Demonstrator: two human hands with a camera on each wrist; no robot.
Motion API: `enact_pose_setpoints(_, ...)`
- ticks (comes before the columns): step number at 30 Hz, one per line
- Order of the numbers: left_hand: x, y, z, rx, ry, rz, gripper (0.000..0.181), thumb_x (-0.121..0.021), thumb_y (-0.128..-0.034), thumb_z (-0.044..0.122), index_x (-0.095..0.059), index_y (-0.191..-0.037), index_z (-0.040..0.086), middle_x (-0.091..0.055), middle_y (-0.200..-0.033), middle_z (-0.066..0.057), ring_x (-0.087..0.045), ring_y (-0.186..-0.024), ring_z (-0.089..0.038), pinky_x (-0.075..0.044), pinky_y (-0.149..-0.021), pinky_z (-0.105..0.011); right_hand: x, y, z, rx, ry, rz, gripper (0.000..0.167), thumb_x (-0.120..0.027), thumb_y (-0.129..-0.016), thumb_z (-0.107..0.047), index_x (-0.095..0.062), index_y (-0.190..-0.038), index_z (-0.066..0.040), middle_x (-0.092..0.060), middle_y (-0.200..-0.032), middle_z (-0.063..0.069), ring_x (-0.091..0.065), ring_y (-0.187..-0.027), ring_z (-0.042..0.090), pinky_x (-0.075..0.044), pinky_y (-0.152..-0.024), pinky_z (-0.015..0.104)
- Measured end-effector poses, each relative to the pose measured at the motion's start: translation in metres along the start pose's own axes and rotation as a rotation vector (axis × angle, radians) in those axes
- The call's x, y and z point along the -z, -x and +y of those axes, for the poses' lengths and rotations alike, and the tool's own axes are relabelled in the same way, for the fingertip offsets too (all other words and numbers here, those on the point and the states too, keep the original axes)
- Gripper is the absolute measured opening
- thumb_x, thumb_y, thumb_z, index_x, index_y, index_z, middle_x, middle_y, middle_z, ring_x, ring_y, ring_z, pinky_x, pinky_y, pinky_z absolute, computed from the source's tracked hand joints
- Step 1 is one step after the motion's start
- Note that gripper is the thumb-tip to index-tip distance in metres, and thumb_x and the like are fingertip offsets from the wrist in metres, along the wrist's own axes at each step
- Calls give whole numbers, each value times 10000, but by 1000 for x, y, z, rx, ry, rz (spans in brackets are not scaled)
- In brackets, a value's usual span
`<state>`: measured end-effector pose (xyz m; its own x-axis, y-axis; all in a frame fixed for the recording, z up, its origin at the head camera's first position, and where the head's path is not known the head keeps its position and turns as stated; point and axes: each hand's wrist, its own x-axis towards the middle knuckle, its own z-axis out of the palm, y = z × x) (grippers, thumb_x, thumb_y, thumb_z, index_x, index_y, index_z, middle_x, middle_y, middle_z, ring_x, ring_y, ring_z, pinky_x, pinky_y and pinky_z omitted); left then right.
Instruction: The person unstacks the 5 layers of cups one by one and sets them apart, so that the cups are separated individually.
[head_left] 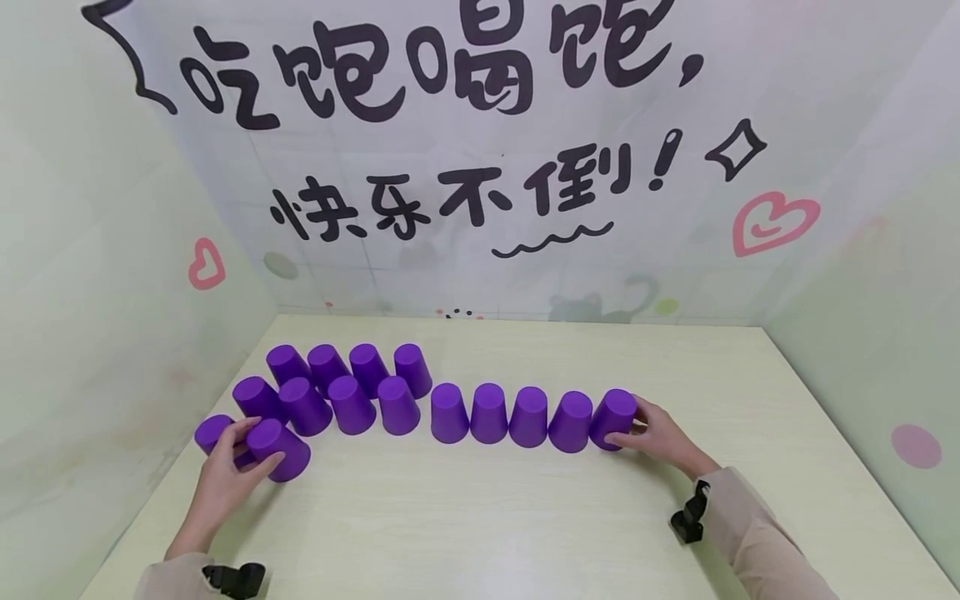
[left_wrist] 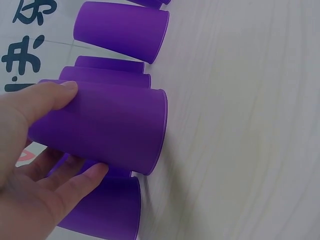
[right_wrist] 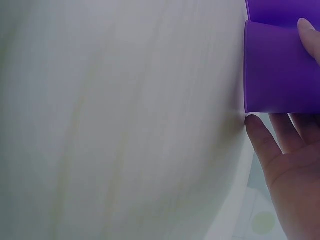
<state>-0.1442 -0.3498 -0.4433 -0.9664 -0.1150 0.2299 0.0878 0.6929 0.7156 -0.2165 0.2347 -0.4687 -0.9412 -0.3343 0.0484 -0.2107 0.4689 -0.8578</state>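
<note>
My left hand [head_left: 225, 483] holds an upside-down purple cup [head_left: 285, 457], thumb on one side and fingers on the other. Partly hidden behind that hand stands another purple cup [head_left: 212, 429]. In the left wrist view the held cup [left_wrist: 107, 125] covers parts of the cups behind it. At the right end of a row, my right hand [head_left: 663, 437] has its thumb and fingers round the last purple cup [head_left: 613, 415]. The right wrist view shows the thumb on this cup [right_wrist: 282, 70]; its far end is cut off by the frame edge.
More upside-down purple cups stand in a staggered group at the left, including a back-row cup [head_left: 412, 371]. A line of cups [head_left: 489, 417] runs from there to the right hand. The pale table [head_left: 487, 517] meets a printed backdrop [head_left: 450, 275] behind and at both sides.
</note>
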Motion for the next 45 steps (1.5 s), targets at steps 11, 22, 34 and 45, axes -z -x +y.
enact_pose_setpoints(11,1,0,-1,-13,-18,2,640,-675,-784,109,-319,-1290,-54,-443,-1159,-280,-465,-1010,-408,-347,-704,11,0,-1,3,-7,-4,-1,611,-725,-734,-212,-434,-1224,9,-543,-1105,180,-529,-999,327,-492,-798,276)
enact_pose_setpoints(22,3,2,2,-38,-8,-4,693,-680,-778,100,-283,-1323,-59,-407,-1214,-312,-436,-1040,-447,-322,-726,36,0,-1,3,-9,-9,-3,604,-726,-732,-212,-440,-1219,2,-546,-1096,172,-530,-986,309,-481,-778,227)
enact_pose_setpoints(34,14,-5,37,-178,-32,64,673,-687,-769,110,-341,-1341,30,-403,-1275,-232,-368,-1178,-208,-295,-994,-243,-1,-1,3,9,1,1,601,-725,-735,-207,-438,-1216,14,-544,-1099,182,-534,-989,320,-493,-794,273)
enact_pose_setpoints(45,16,-17,63,-216,-23,56,657,-683,-779,137,-354,-1342,61,-391,-1301,-214,-333,-1173,-433,-308,-880,-599,0,1,1,8,1,-1,606,-719,-742,-171,-426,-1227,45,-546,-1096,193,-541,-983,308,-489,-787,271)
